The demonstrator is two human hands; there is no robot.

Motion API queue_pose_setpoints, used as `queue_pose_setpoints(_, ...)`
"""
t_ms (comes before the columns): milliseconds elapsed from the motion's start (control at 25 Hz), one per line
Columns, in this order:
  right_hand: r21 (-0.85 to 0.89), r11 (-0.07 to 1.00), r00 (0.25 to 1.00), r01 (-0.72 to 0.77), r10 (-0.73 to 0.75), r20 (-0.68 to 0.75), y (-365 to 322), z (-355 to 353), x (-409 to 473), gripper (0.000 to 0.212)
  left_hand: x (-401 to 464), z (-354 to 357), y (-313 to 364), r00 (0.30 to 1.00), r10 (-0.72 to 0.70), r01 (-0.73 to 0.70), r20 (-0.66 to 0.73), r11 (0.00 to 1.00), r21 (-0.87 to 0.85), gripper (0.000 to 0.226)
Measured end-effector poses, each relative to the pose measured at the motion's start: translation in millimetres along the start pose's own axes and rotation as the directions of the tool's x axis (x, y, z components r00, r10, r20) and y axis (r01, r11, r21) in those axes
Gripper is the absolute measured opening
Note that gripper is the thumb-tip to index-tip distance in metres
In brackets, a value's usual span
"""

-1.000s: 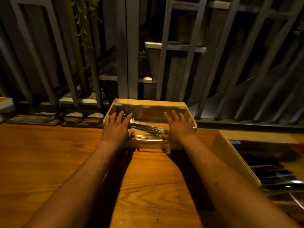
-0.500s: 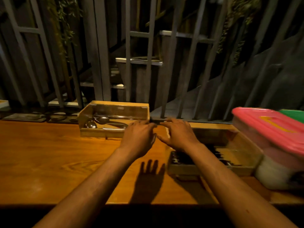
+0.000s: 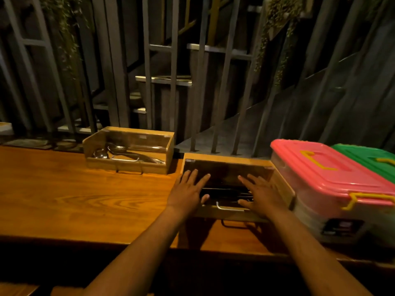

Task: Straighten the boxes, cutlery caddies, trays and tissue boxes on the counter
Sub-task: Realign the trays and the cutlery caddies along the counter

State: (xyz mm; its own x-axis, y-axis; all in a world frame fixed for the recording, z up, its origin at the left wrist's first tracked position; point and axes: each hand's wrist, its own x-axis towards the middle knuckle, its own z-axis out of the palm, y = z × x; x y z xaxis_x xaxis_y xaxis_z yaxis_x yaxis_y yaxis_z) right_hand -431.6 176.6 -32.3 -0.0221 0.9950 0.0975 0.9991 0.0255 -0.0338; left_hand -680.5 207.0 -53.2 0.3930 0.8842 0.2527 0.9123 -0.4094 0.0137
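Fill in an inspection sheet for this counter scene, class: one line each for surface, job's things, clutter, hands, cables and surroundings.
Surface: wooden counter, warm orange grain, bare at left.
Job's things: left caddy with a clear lid, spoons inside, set further back; right caddy, dark cutlery inside, metal handle at front; pink-lidded box touching or nearly touching its right side; green-lidded box behind that.
Clutter: nothing seen.
Hands: left hand and right hand lie flat, fingers spread, on the right caddy's lid.
Cables: nothing seen.
Surroundings: grey metal bars behind the counter, hanging plants, dim stairs beyond.
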Motion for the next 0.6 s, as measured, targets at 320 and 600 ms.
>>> queue_pose_setpoints(320, 0.011, 0.998, 0.998, 0.06, -0.06, 0.016, -7.4, 9.9, 57.3, 0.083, 35.3, 19.9, -36.7, 0.997, -0.04, 0.04, -0.071, 0.999, -0.008, 0.063)
queue_pose_setpoints(600, 0.002, 0.999, 0.999, 0.051, -0.051, -0.019, -16.3, 24.1, 135.2, 0.085, 104.1, 35.9, -72.2, 0.995, -0.089, 0.09, -0.036, 0.996, 0.003, 0.064)
